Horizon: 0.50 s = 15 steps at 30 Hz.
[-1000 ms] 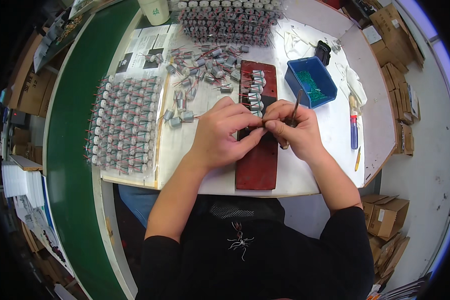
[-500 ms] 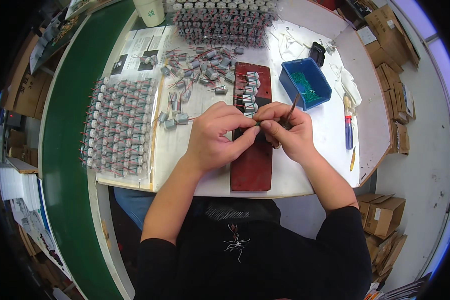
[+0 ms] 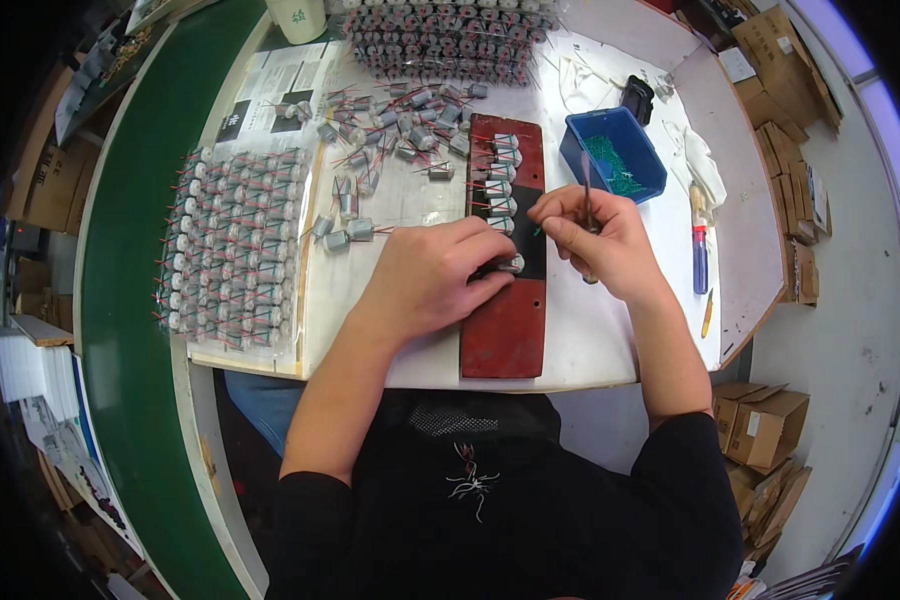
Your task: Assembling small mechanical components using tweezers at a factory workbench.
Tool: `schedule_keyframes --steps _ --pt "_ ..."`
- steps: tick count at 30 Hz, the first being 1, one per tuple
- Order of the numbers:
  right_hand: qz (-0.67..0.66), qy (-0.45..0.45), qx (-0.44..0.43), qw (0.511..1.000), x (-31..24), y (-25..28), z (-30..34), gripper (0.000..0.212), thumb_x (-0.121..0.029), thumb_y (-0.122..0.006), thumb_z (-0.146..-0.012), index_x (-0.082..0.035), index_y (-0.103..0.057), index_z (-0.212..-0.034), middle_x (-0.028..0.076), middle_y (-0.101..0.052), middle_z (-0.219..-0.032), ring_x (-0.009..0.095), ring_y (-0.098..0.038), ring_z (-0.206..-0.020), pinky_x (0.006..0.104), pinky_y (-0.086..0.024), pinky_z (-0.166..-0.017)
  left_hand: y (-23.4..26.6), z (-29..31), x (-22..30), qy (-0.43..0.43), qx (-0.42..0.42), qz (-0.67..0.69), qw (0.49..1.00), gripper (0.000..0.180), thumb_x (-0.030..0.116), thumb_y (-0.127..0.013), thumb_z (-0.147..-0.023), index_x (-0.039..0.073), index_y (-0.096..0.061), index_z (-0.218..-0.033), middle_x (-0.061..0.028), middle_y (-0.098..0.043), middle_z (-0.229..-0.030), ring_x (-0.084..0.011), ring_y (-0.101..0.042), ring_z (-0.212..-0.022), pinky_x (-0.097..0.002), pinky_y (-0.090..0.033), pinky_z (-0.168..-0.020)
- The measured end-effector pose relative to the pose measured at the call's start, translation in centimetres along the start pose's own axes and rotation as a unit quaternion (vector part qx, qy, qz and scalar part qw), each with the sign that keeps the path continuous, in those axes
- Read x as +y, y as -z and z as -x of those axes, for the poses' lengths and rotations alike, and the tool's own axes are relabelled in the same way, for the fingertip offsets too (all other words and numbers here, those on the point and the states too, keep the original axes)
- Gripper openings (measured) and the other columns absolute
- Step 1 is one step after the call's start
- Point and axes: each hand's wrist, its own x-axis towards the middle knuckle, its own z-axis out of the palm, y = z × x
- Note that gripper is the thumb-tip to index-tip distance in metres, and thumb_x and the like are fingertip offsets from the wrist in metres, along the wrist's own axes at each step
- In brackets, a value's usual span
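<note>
A long dark-red rectangular board [image 3: 508, 320] with a black band across its middle lies on the white worktable [image 3: 590, 350], near its front edge. Small silver cylindrical motors with red wires [image 3: 235, 250] fill the table's left side in rows. At the far right corner stands a blue plastic bin [image 3: 642, 150] holding green bits. A red-and-blue pen [image 3: 700, 250] lies by the right edge. A green strip [image 3: 125, 300] borders the left edge.

blue bin [image 3: 622, 152]: two o'clock, holds green bits
green cup [image 3: 297, 17]: eleven o'clock
blue-red pen [image 3: 700, 246]: three o'clock
cardboard boxes [image 3: 767, 425]: four o'clock
black clip [image 3: 637, 99]: one o'clock
</note>
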Motion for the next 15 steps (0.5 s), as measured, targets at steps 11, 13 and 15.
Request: schedule_keyframes --steps 11,13,15 --pt "0.109 -0.031 -0.087 0.99 0.1 -0.7 0.1 0.009 -0.004 -0.075 -0.092 0.0 -0.07 -0.098 0.0 -0.069 -0.092 0.004 -0.058 -0.072 0.0218 -0.045 -0.061 -0.1 0.0 -0.4 -0.018 0.011 0.006 1.0 0.015 0.017 -0.086 -0.077 0.013 -0.076 -0.088 -0.0012 -0.074 -0.093 -0.022 -0.073 -0.077 -0.0311 -0.056 -0.065" --pt "0.125 -0.027 -0.088 0.988 0.5 -0.7 0.1 0.009 -0.004 -0.076 -0.092 0.0 -0.07 -0.097 0.001 -0.07 -0.097 0.004 -0.058 -0.072 0.0209 -0.045 -0.059 -0.1 0.1 -0.5 -0.019 0.008 0.008 1.0 0.015 0.017 -0.086 -0.076 0.013 -0.076 -0.087 -0.001 -0.075 -0.093 -0.0217 -0.073 -0.077 -0.031 -0.056 -0.065" --pt "0.144 0.012 -0.08 0.986 0.9 -0.7 0.1 0.009 -0.002 -0.077 -0.09 0.001 -0.069 -0.095 0.001 -0.07 -0.096 0.005 -0.06 -0.075 0.0213 -0.047 -0.063 -0.2 0.2 -0.5 -0.011 0.004 0.02 1.0 0.012 0.021 -0.082 -0.08 0.014 -0.074 -0.085 0.0014 -0.071 -0.091 -0.0225 -0.071 -0.077 -0.0349 -0.056 -0.065"
